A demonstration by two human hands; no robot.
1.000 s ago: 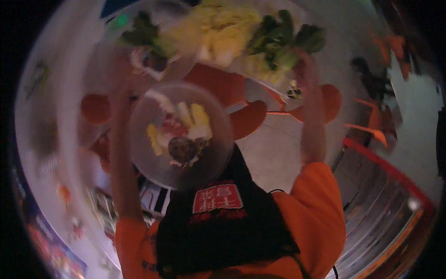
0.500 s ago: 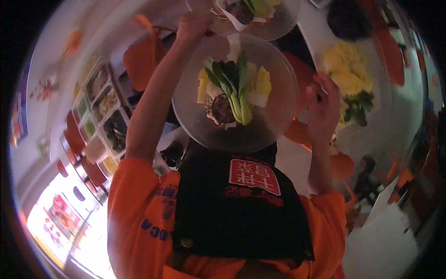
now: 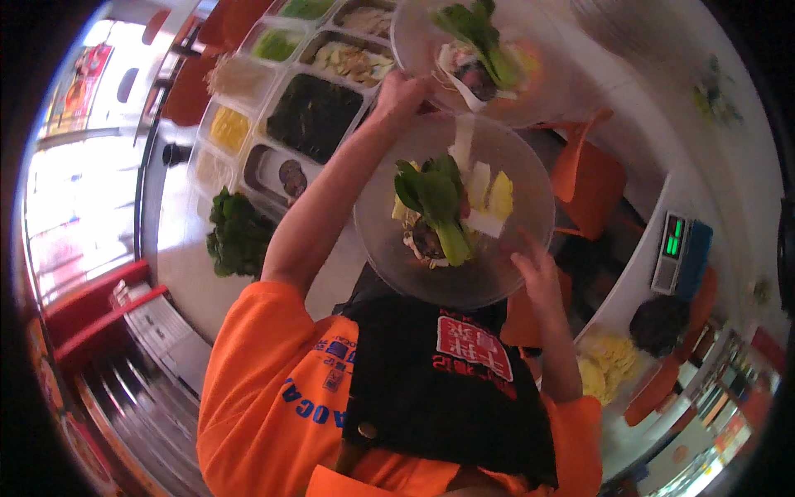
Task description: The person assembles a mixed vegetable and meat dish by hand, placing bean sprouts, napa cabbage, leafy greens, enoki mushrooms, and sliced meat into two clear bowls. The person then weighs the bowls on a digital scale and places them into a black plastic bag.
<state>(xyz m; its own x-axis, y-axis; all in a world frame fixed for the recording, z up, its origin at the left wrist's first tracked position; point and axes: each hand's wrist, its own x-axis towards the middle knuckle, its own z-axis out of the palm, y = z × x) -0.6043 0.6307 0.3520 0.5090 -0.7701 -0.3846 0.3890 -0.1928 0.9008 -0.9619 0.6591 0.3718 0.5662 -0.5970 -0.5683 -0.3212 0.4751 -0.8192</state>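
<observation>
Two round clear plastic bowls are in front of me, one beyond the other. In the near bowl (image 3: 389, 248) lie leafy greens (image 3: 439, 199), pale strips, yellow pieces, and a brown clump with thin pale strands. The far bowl (image 3: 563, 91) carries similar food with a green stalk (image 3: 484, 45) on top. My left hand (image 3: 404, 93) is closed at the far bowl's left rim, its fingertips partly hidden. At the near bowl's right rim, my right hand (image 3: 540, 269) grips the edge with the thumb toward the inside.
To the left stand several food trays, including a dark green one (image 3: 315, 116), beside a bunch of greens (image 3: 238, 232). On the right, a table bears a digital scale (image 3: 669, 248), a black heap (image 3: 660, 325) and yellow food (image 3: 609, 364). An orange chair (image 3: 588, 174) stands beyond the bowls.
My view has turned left, bringing the trays closer to the middle. Both bowls have moved along with my arms. My right hand, apart from the near bowl before, is now at its rim.
</observation>
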